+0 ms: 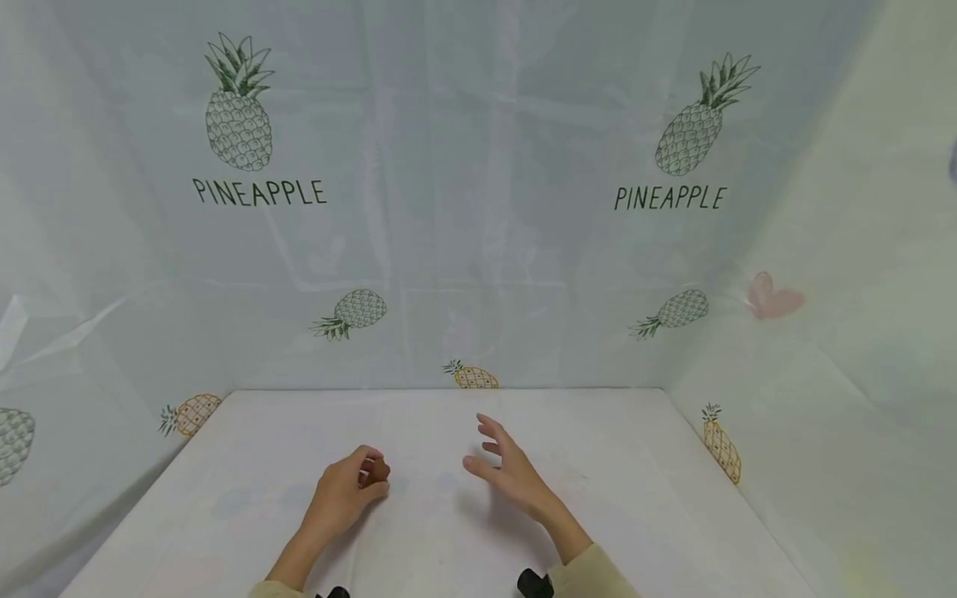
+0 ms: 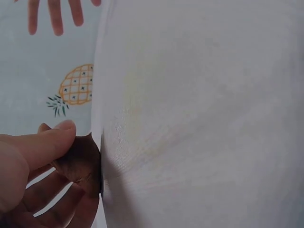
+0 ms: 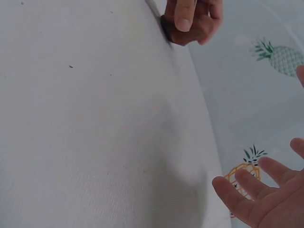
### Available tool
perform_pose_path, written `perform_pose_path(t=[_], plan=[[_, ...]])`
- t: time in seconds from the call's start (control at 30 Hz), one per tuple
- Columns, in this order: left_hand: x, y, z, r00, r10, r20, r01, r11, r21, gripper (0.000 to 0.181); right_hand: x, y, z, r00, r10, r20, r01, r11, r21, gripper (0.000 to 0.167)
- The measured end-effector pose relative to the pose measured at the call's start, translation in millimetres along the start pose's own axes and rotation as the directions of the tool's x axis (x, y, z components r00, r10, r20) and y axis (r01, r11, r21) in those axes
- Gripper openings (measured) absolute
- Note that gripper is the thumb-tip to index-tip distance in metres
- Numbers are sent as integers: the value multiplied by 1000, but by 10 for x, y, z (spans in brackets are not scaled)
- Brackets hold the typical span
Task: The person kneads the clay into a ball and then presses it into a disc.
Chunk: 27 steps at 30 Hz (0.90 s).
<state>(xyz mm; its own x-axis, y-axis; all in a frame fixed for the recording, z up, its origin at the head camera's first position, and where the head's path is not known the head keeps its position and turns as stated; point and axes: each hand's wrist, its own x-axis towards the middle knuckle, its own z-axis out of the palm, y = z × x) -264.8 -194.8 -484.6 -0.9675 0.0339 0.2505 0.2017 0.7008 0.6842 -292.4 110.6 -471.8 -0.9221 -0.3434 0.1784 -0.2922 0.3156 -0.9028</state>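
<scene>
My left hand (image 1: 344, 492) pinches a small dark brown lump (image 1: 380, 472) between thumb and fingers, low over the white tabletop. In the left wrist view the brown lump (image 2: 81, 160) has an uneven outline with a pointed corner, and it sits right at the white surface; its exact kind cannot be told. The fingers hide part of it. To the right, my right hand (image 1: 516, 475) hovers above the table with its fingers spread and nothing in them. In the right wrist view that right hand (image 3: 266, 202) is apart from the brown lump (image 3: 183, 36).
A white cloth covers the tabletop (image 1: 613, 465). Pale sheeting (image 1: 463, 224) printed with pineapples hangs behind and along both sides. A few tiny dark specks (image 3: 71, 66) lie on the white surface. Black wrist straps show at both sleeves.
</scene>
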Motion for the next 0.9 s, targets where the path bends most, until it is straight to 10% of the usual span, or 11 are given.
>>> perform_pose_path(t=[0.27,0.6,0.9], plan=[[42,151,-35,999,2,-49,-5,999,-49,36,-12,-58,-10,1000,-7,-2,7,1000,-15,77],[151,452,-85,984,146,-101,-157,982,-102,34,5,-175,-76,999,-31,-36,31,999,-17,74],[188,806,-54,990,109,-85,-124,970,-210,44,46,-378,-182,995,-66,-74,67,998,19,77]])
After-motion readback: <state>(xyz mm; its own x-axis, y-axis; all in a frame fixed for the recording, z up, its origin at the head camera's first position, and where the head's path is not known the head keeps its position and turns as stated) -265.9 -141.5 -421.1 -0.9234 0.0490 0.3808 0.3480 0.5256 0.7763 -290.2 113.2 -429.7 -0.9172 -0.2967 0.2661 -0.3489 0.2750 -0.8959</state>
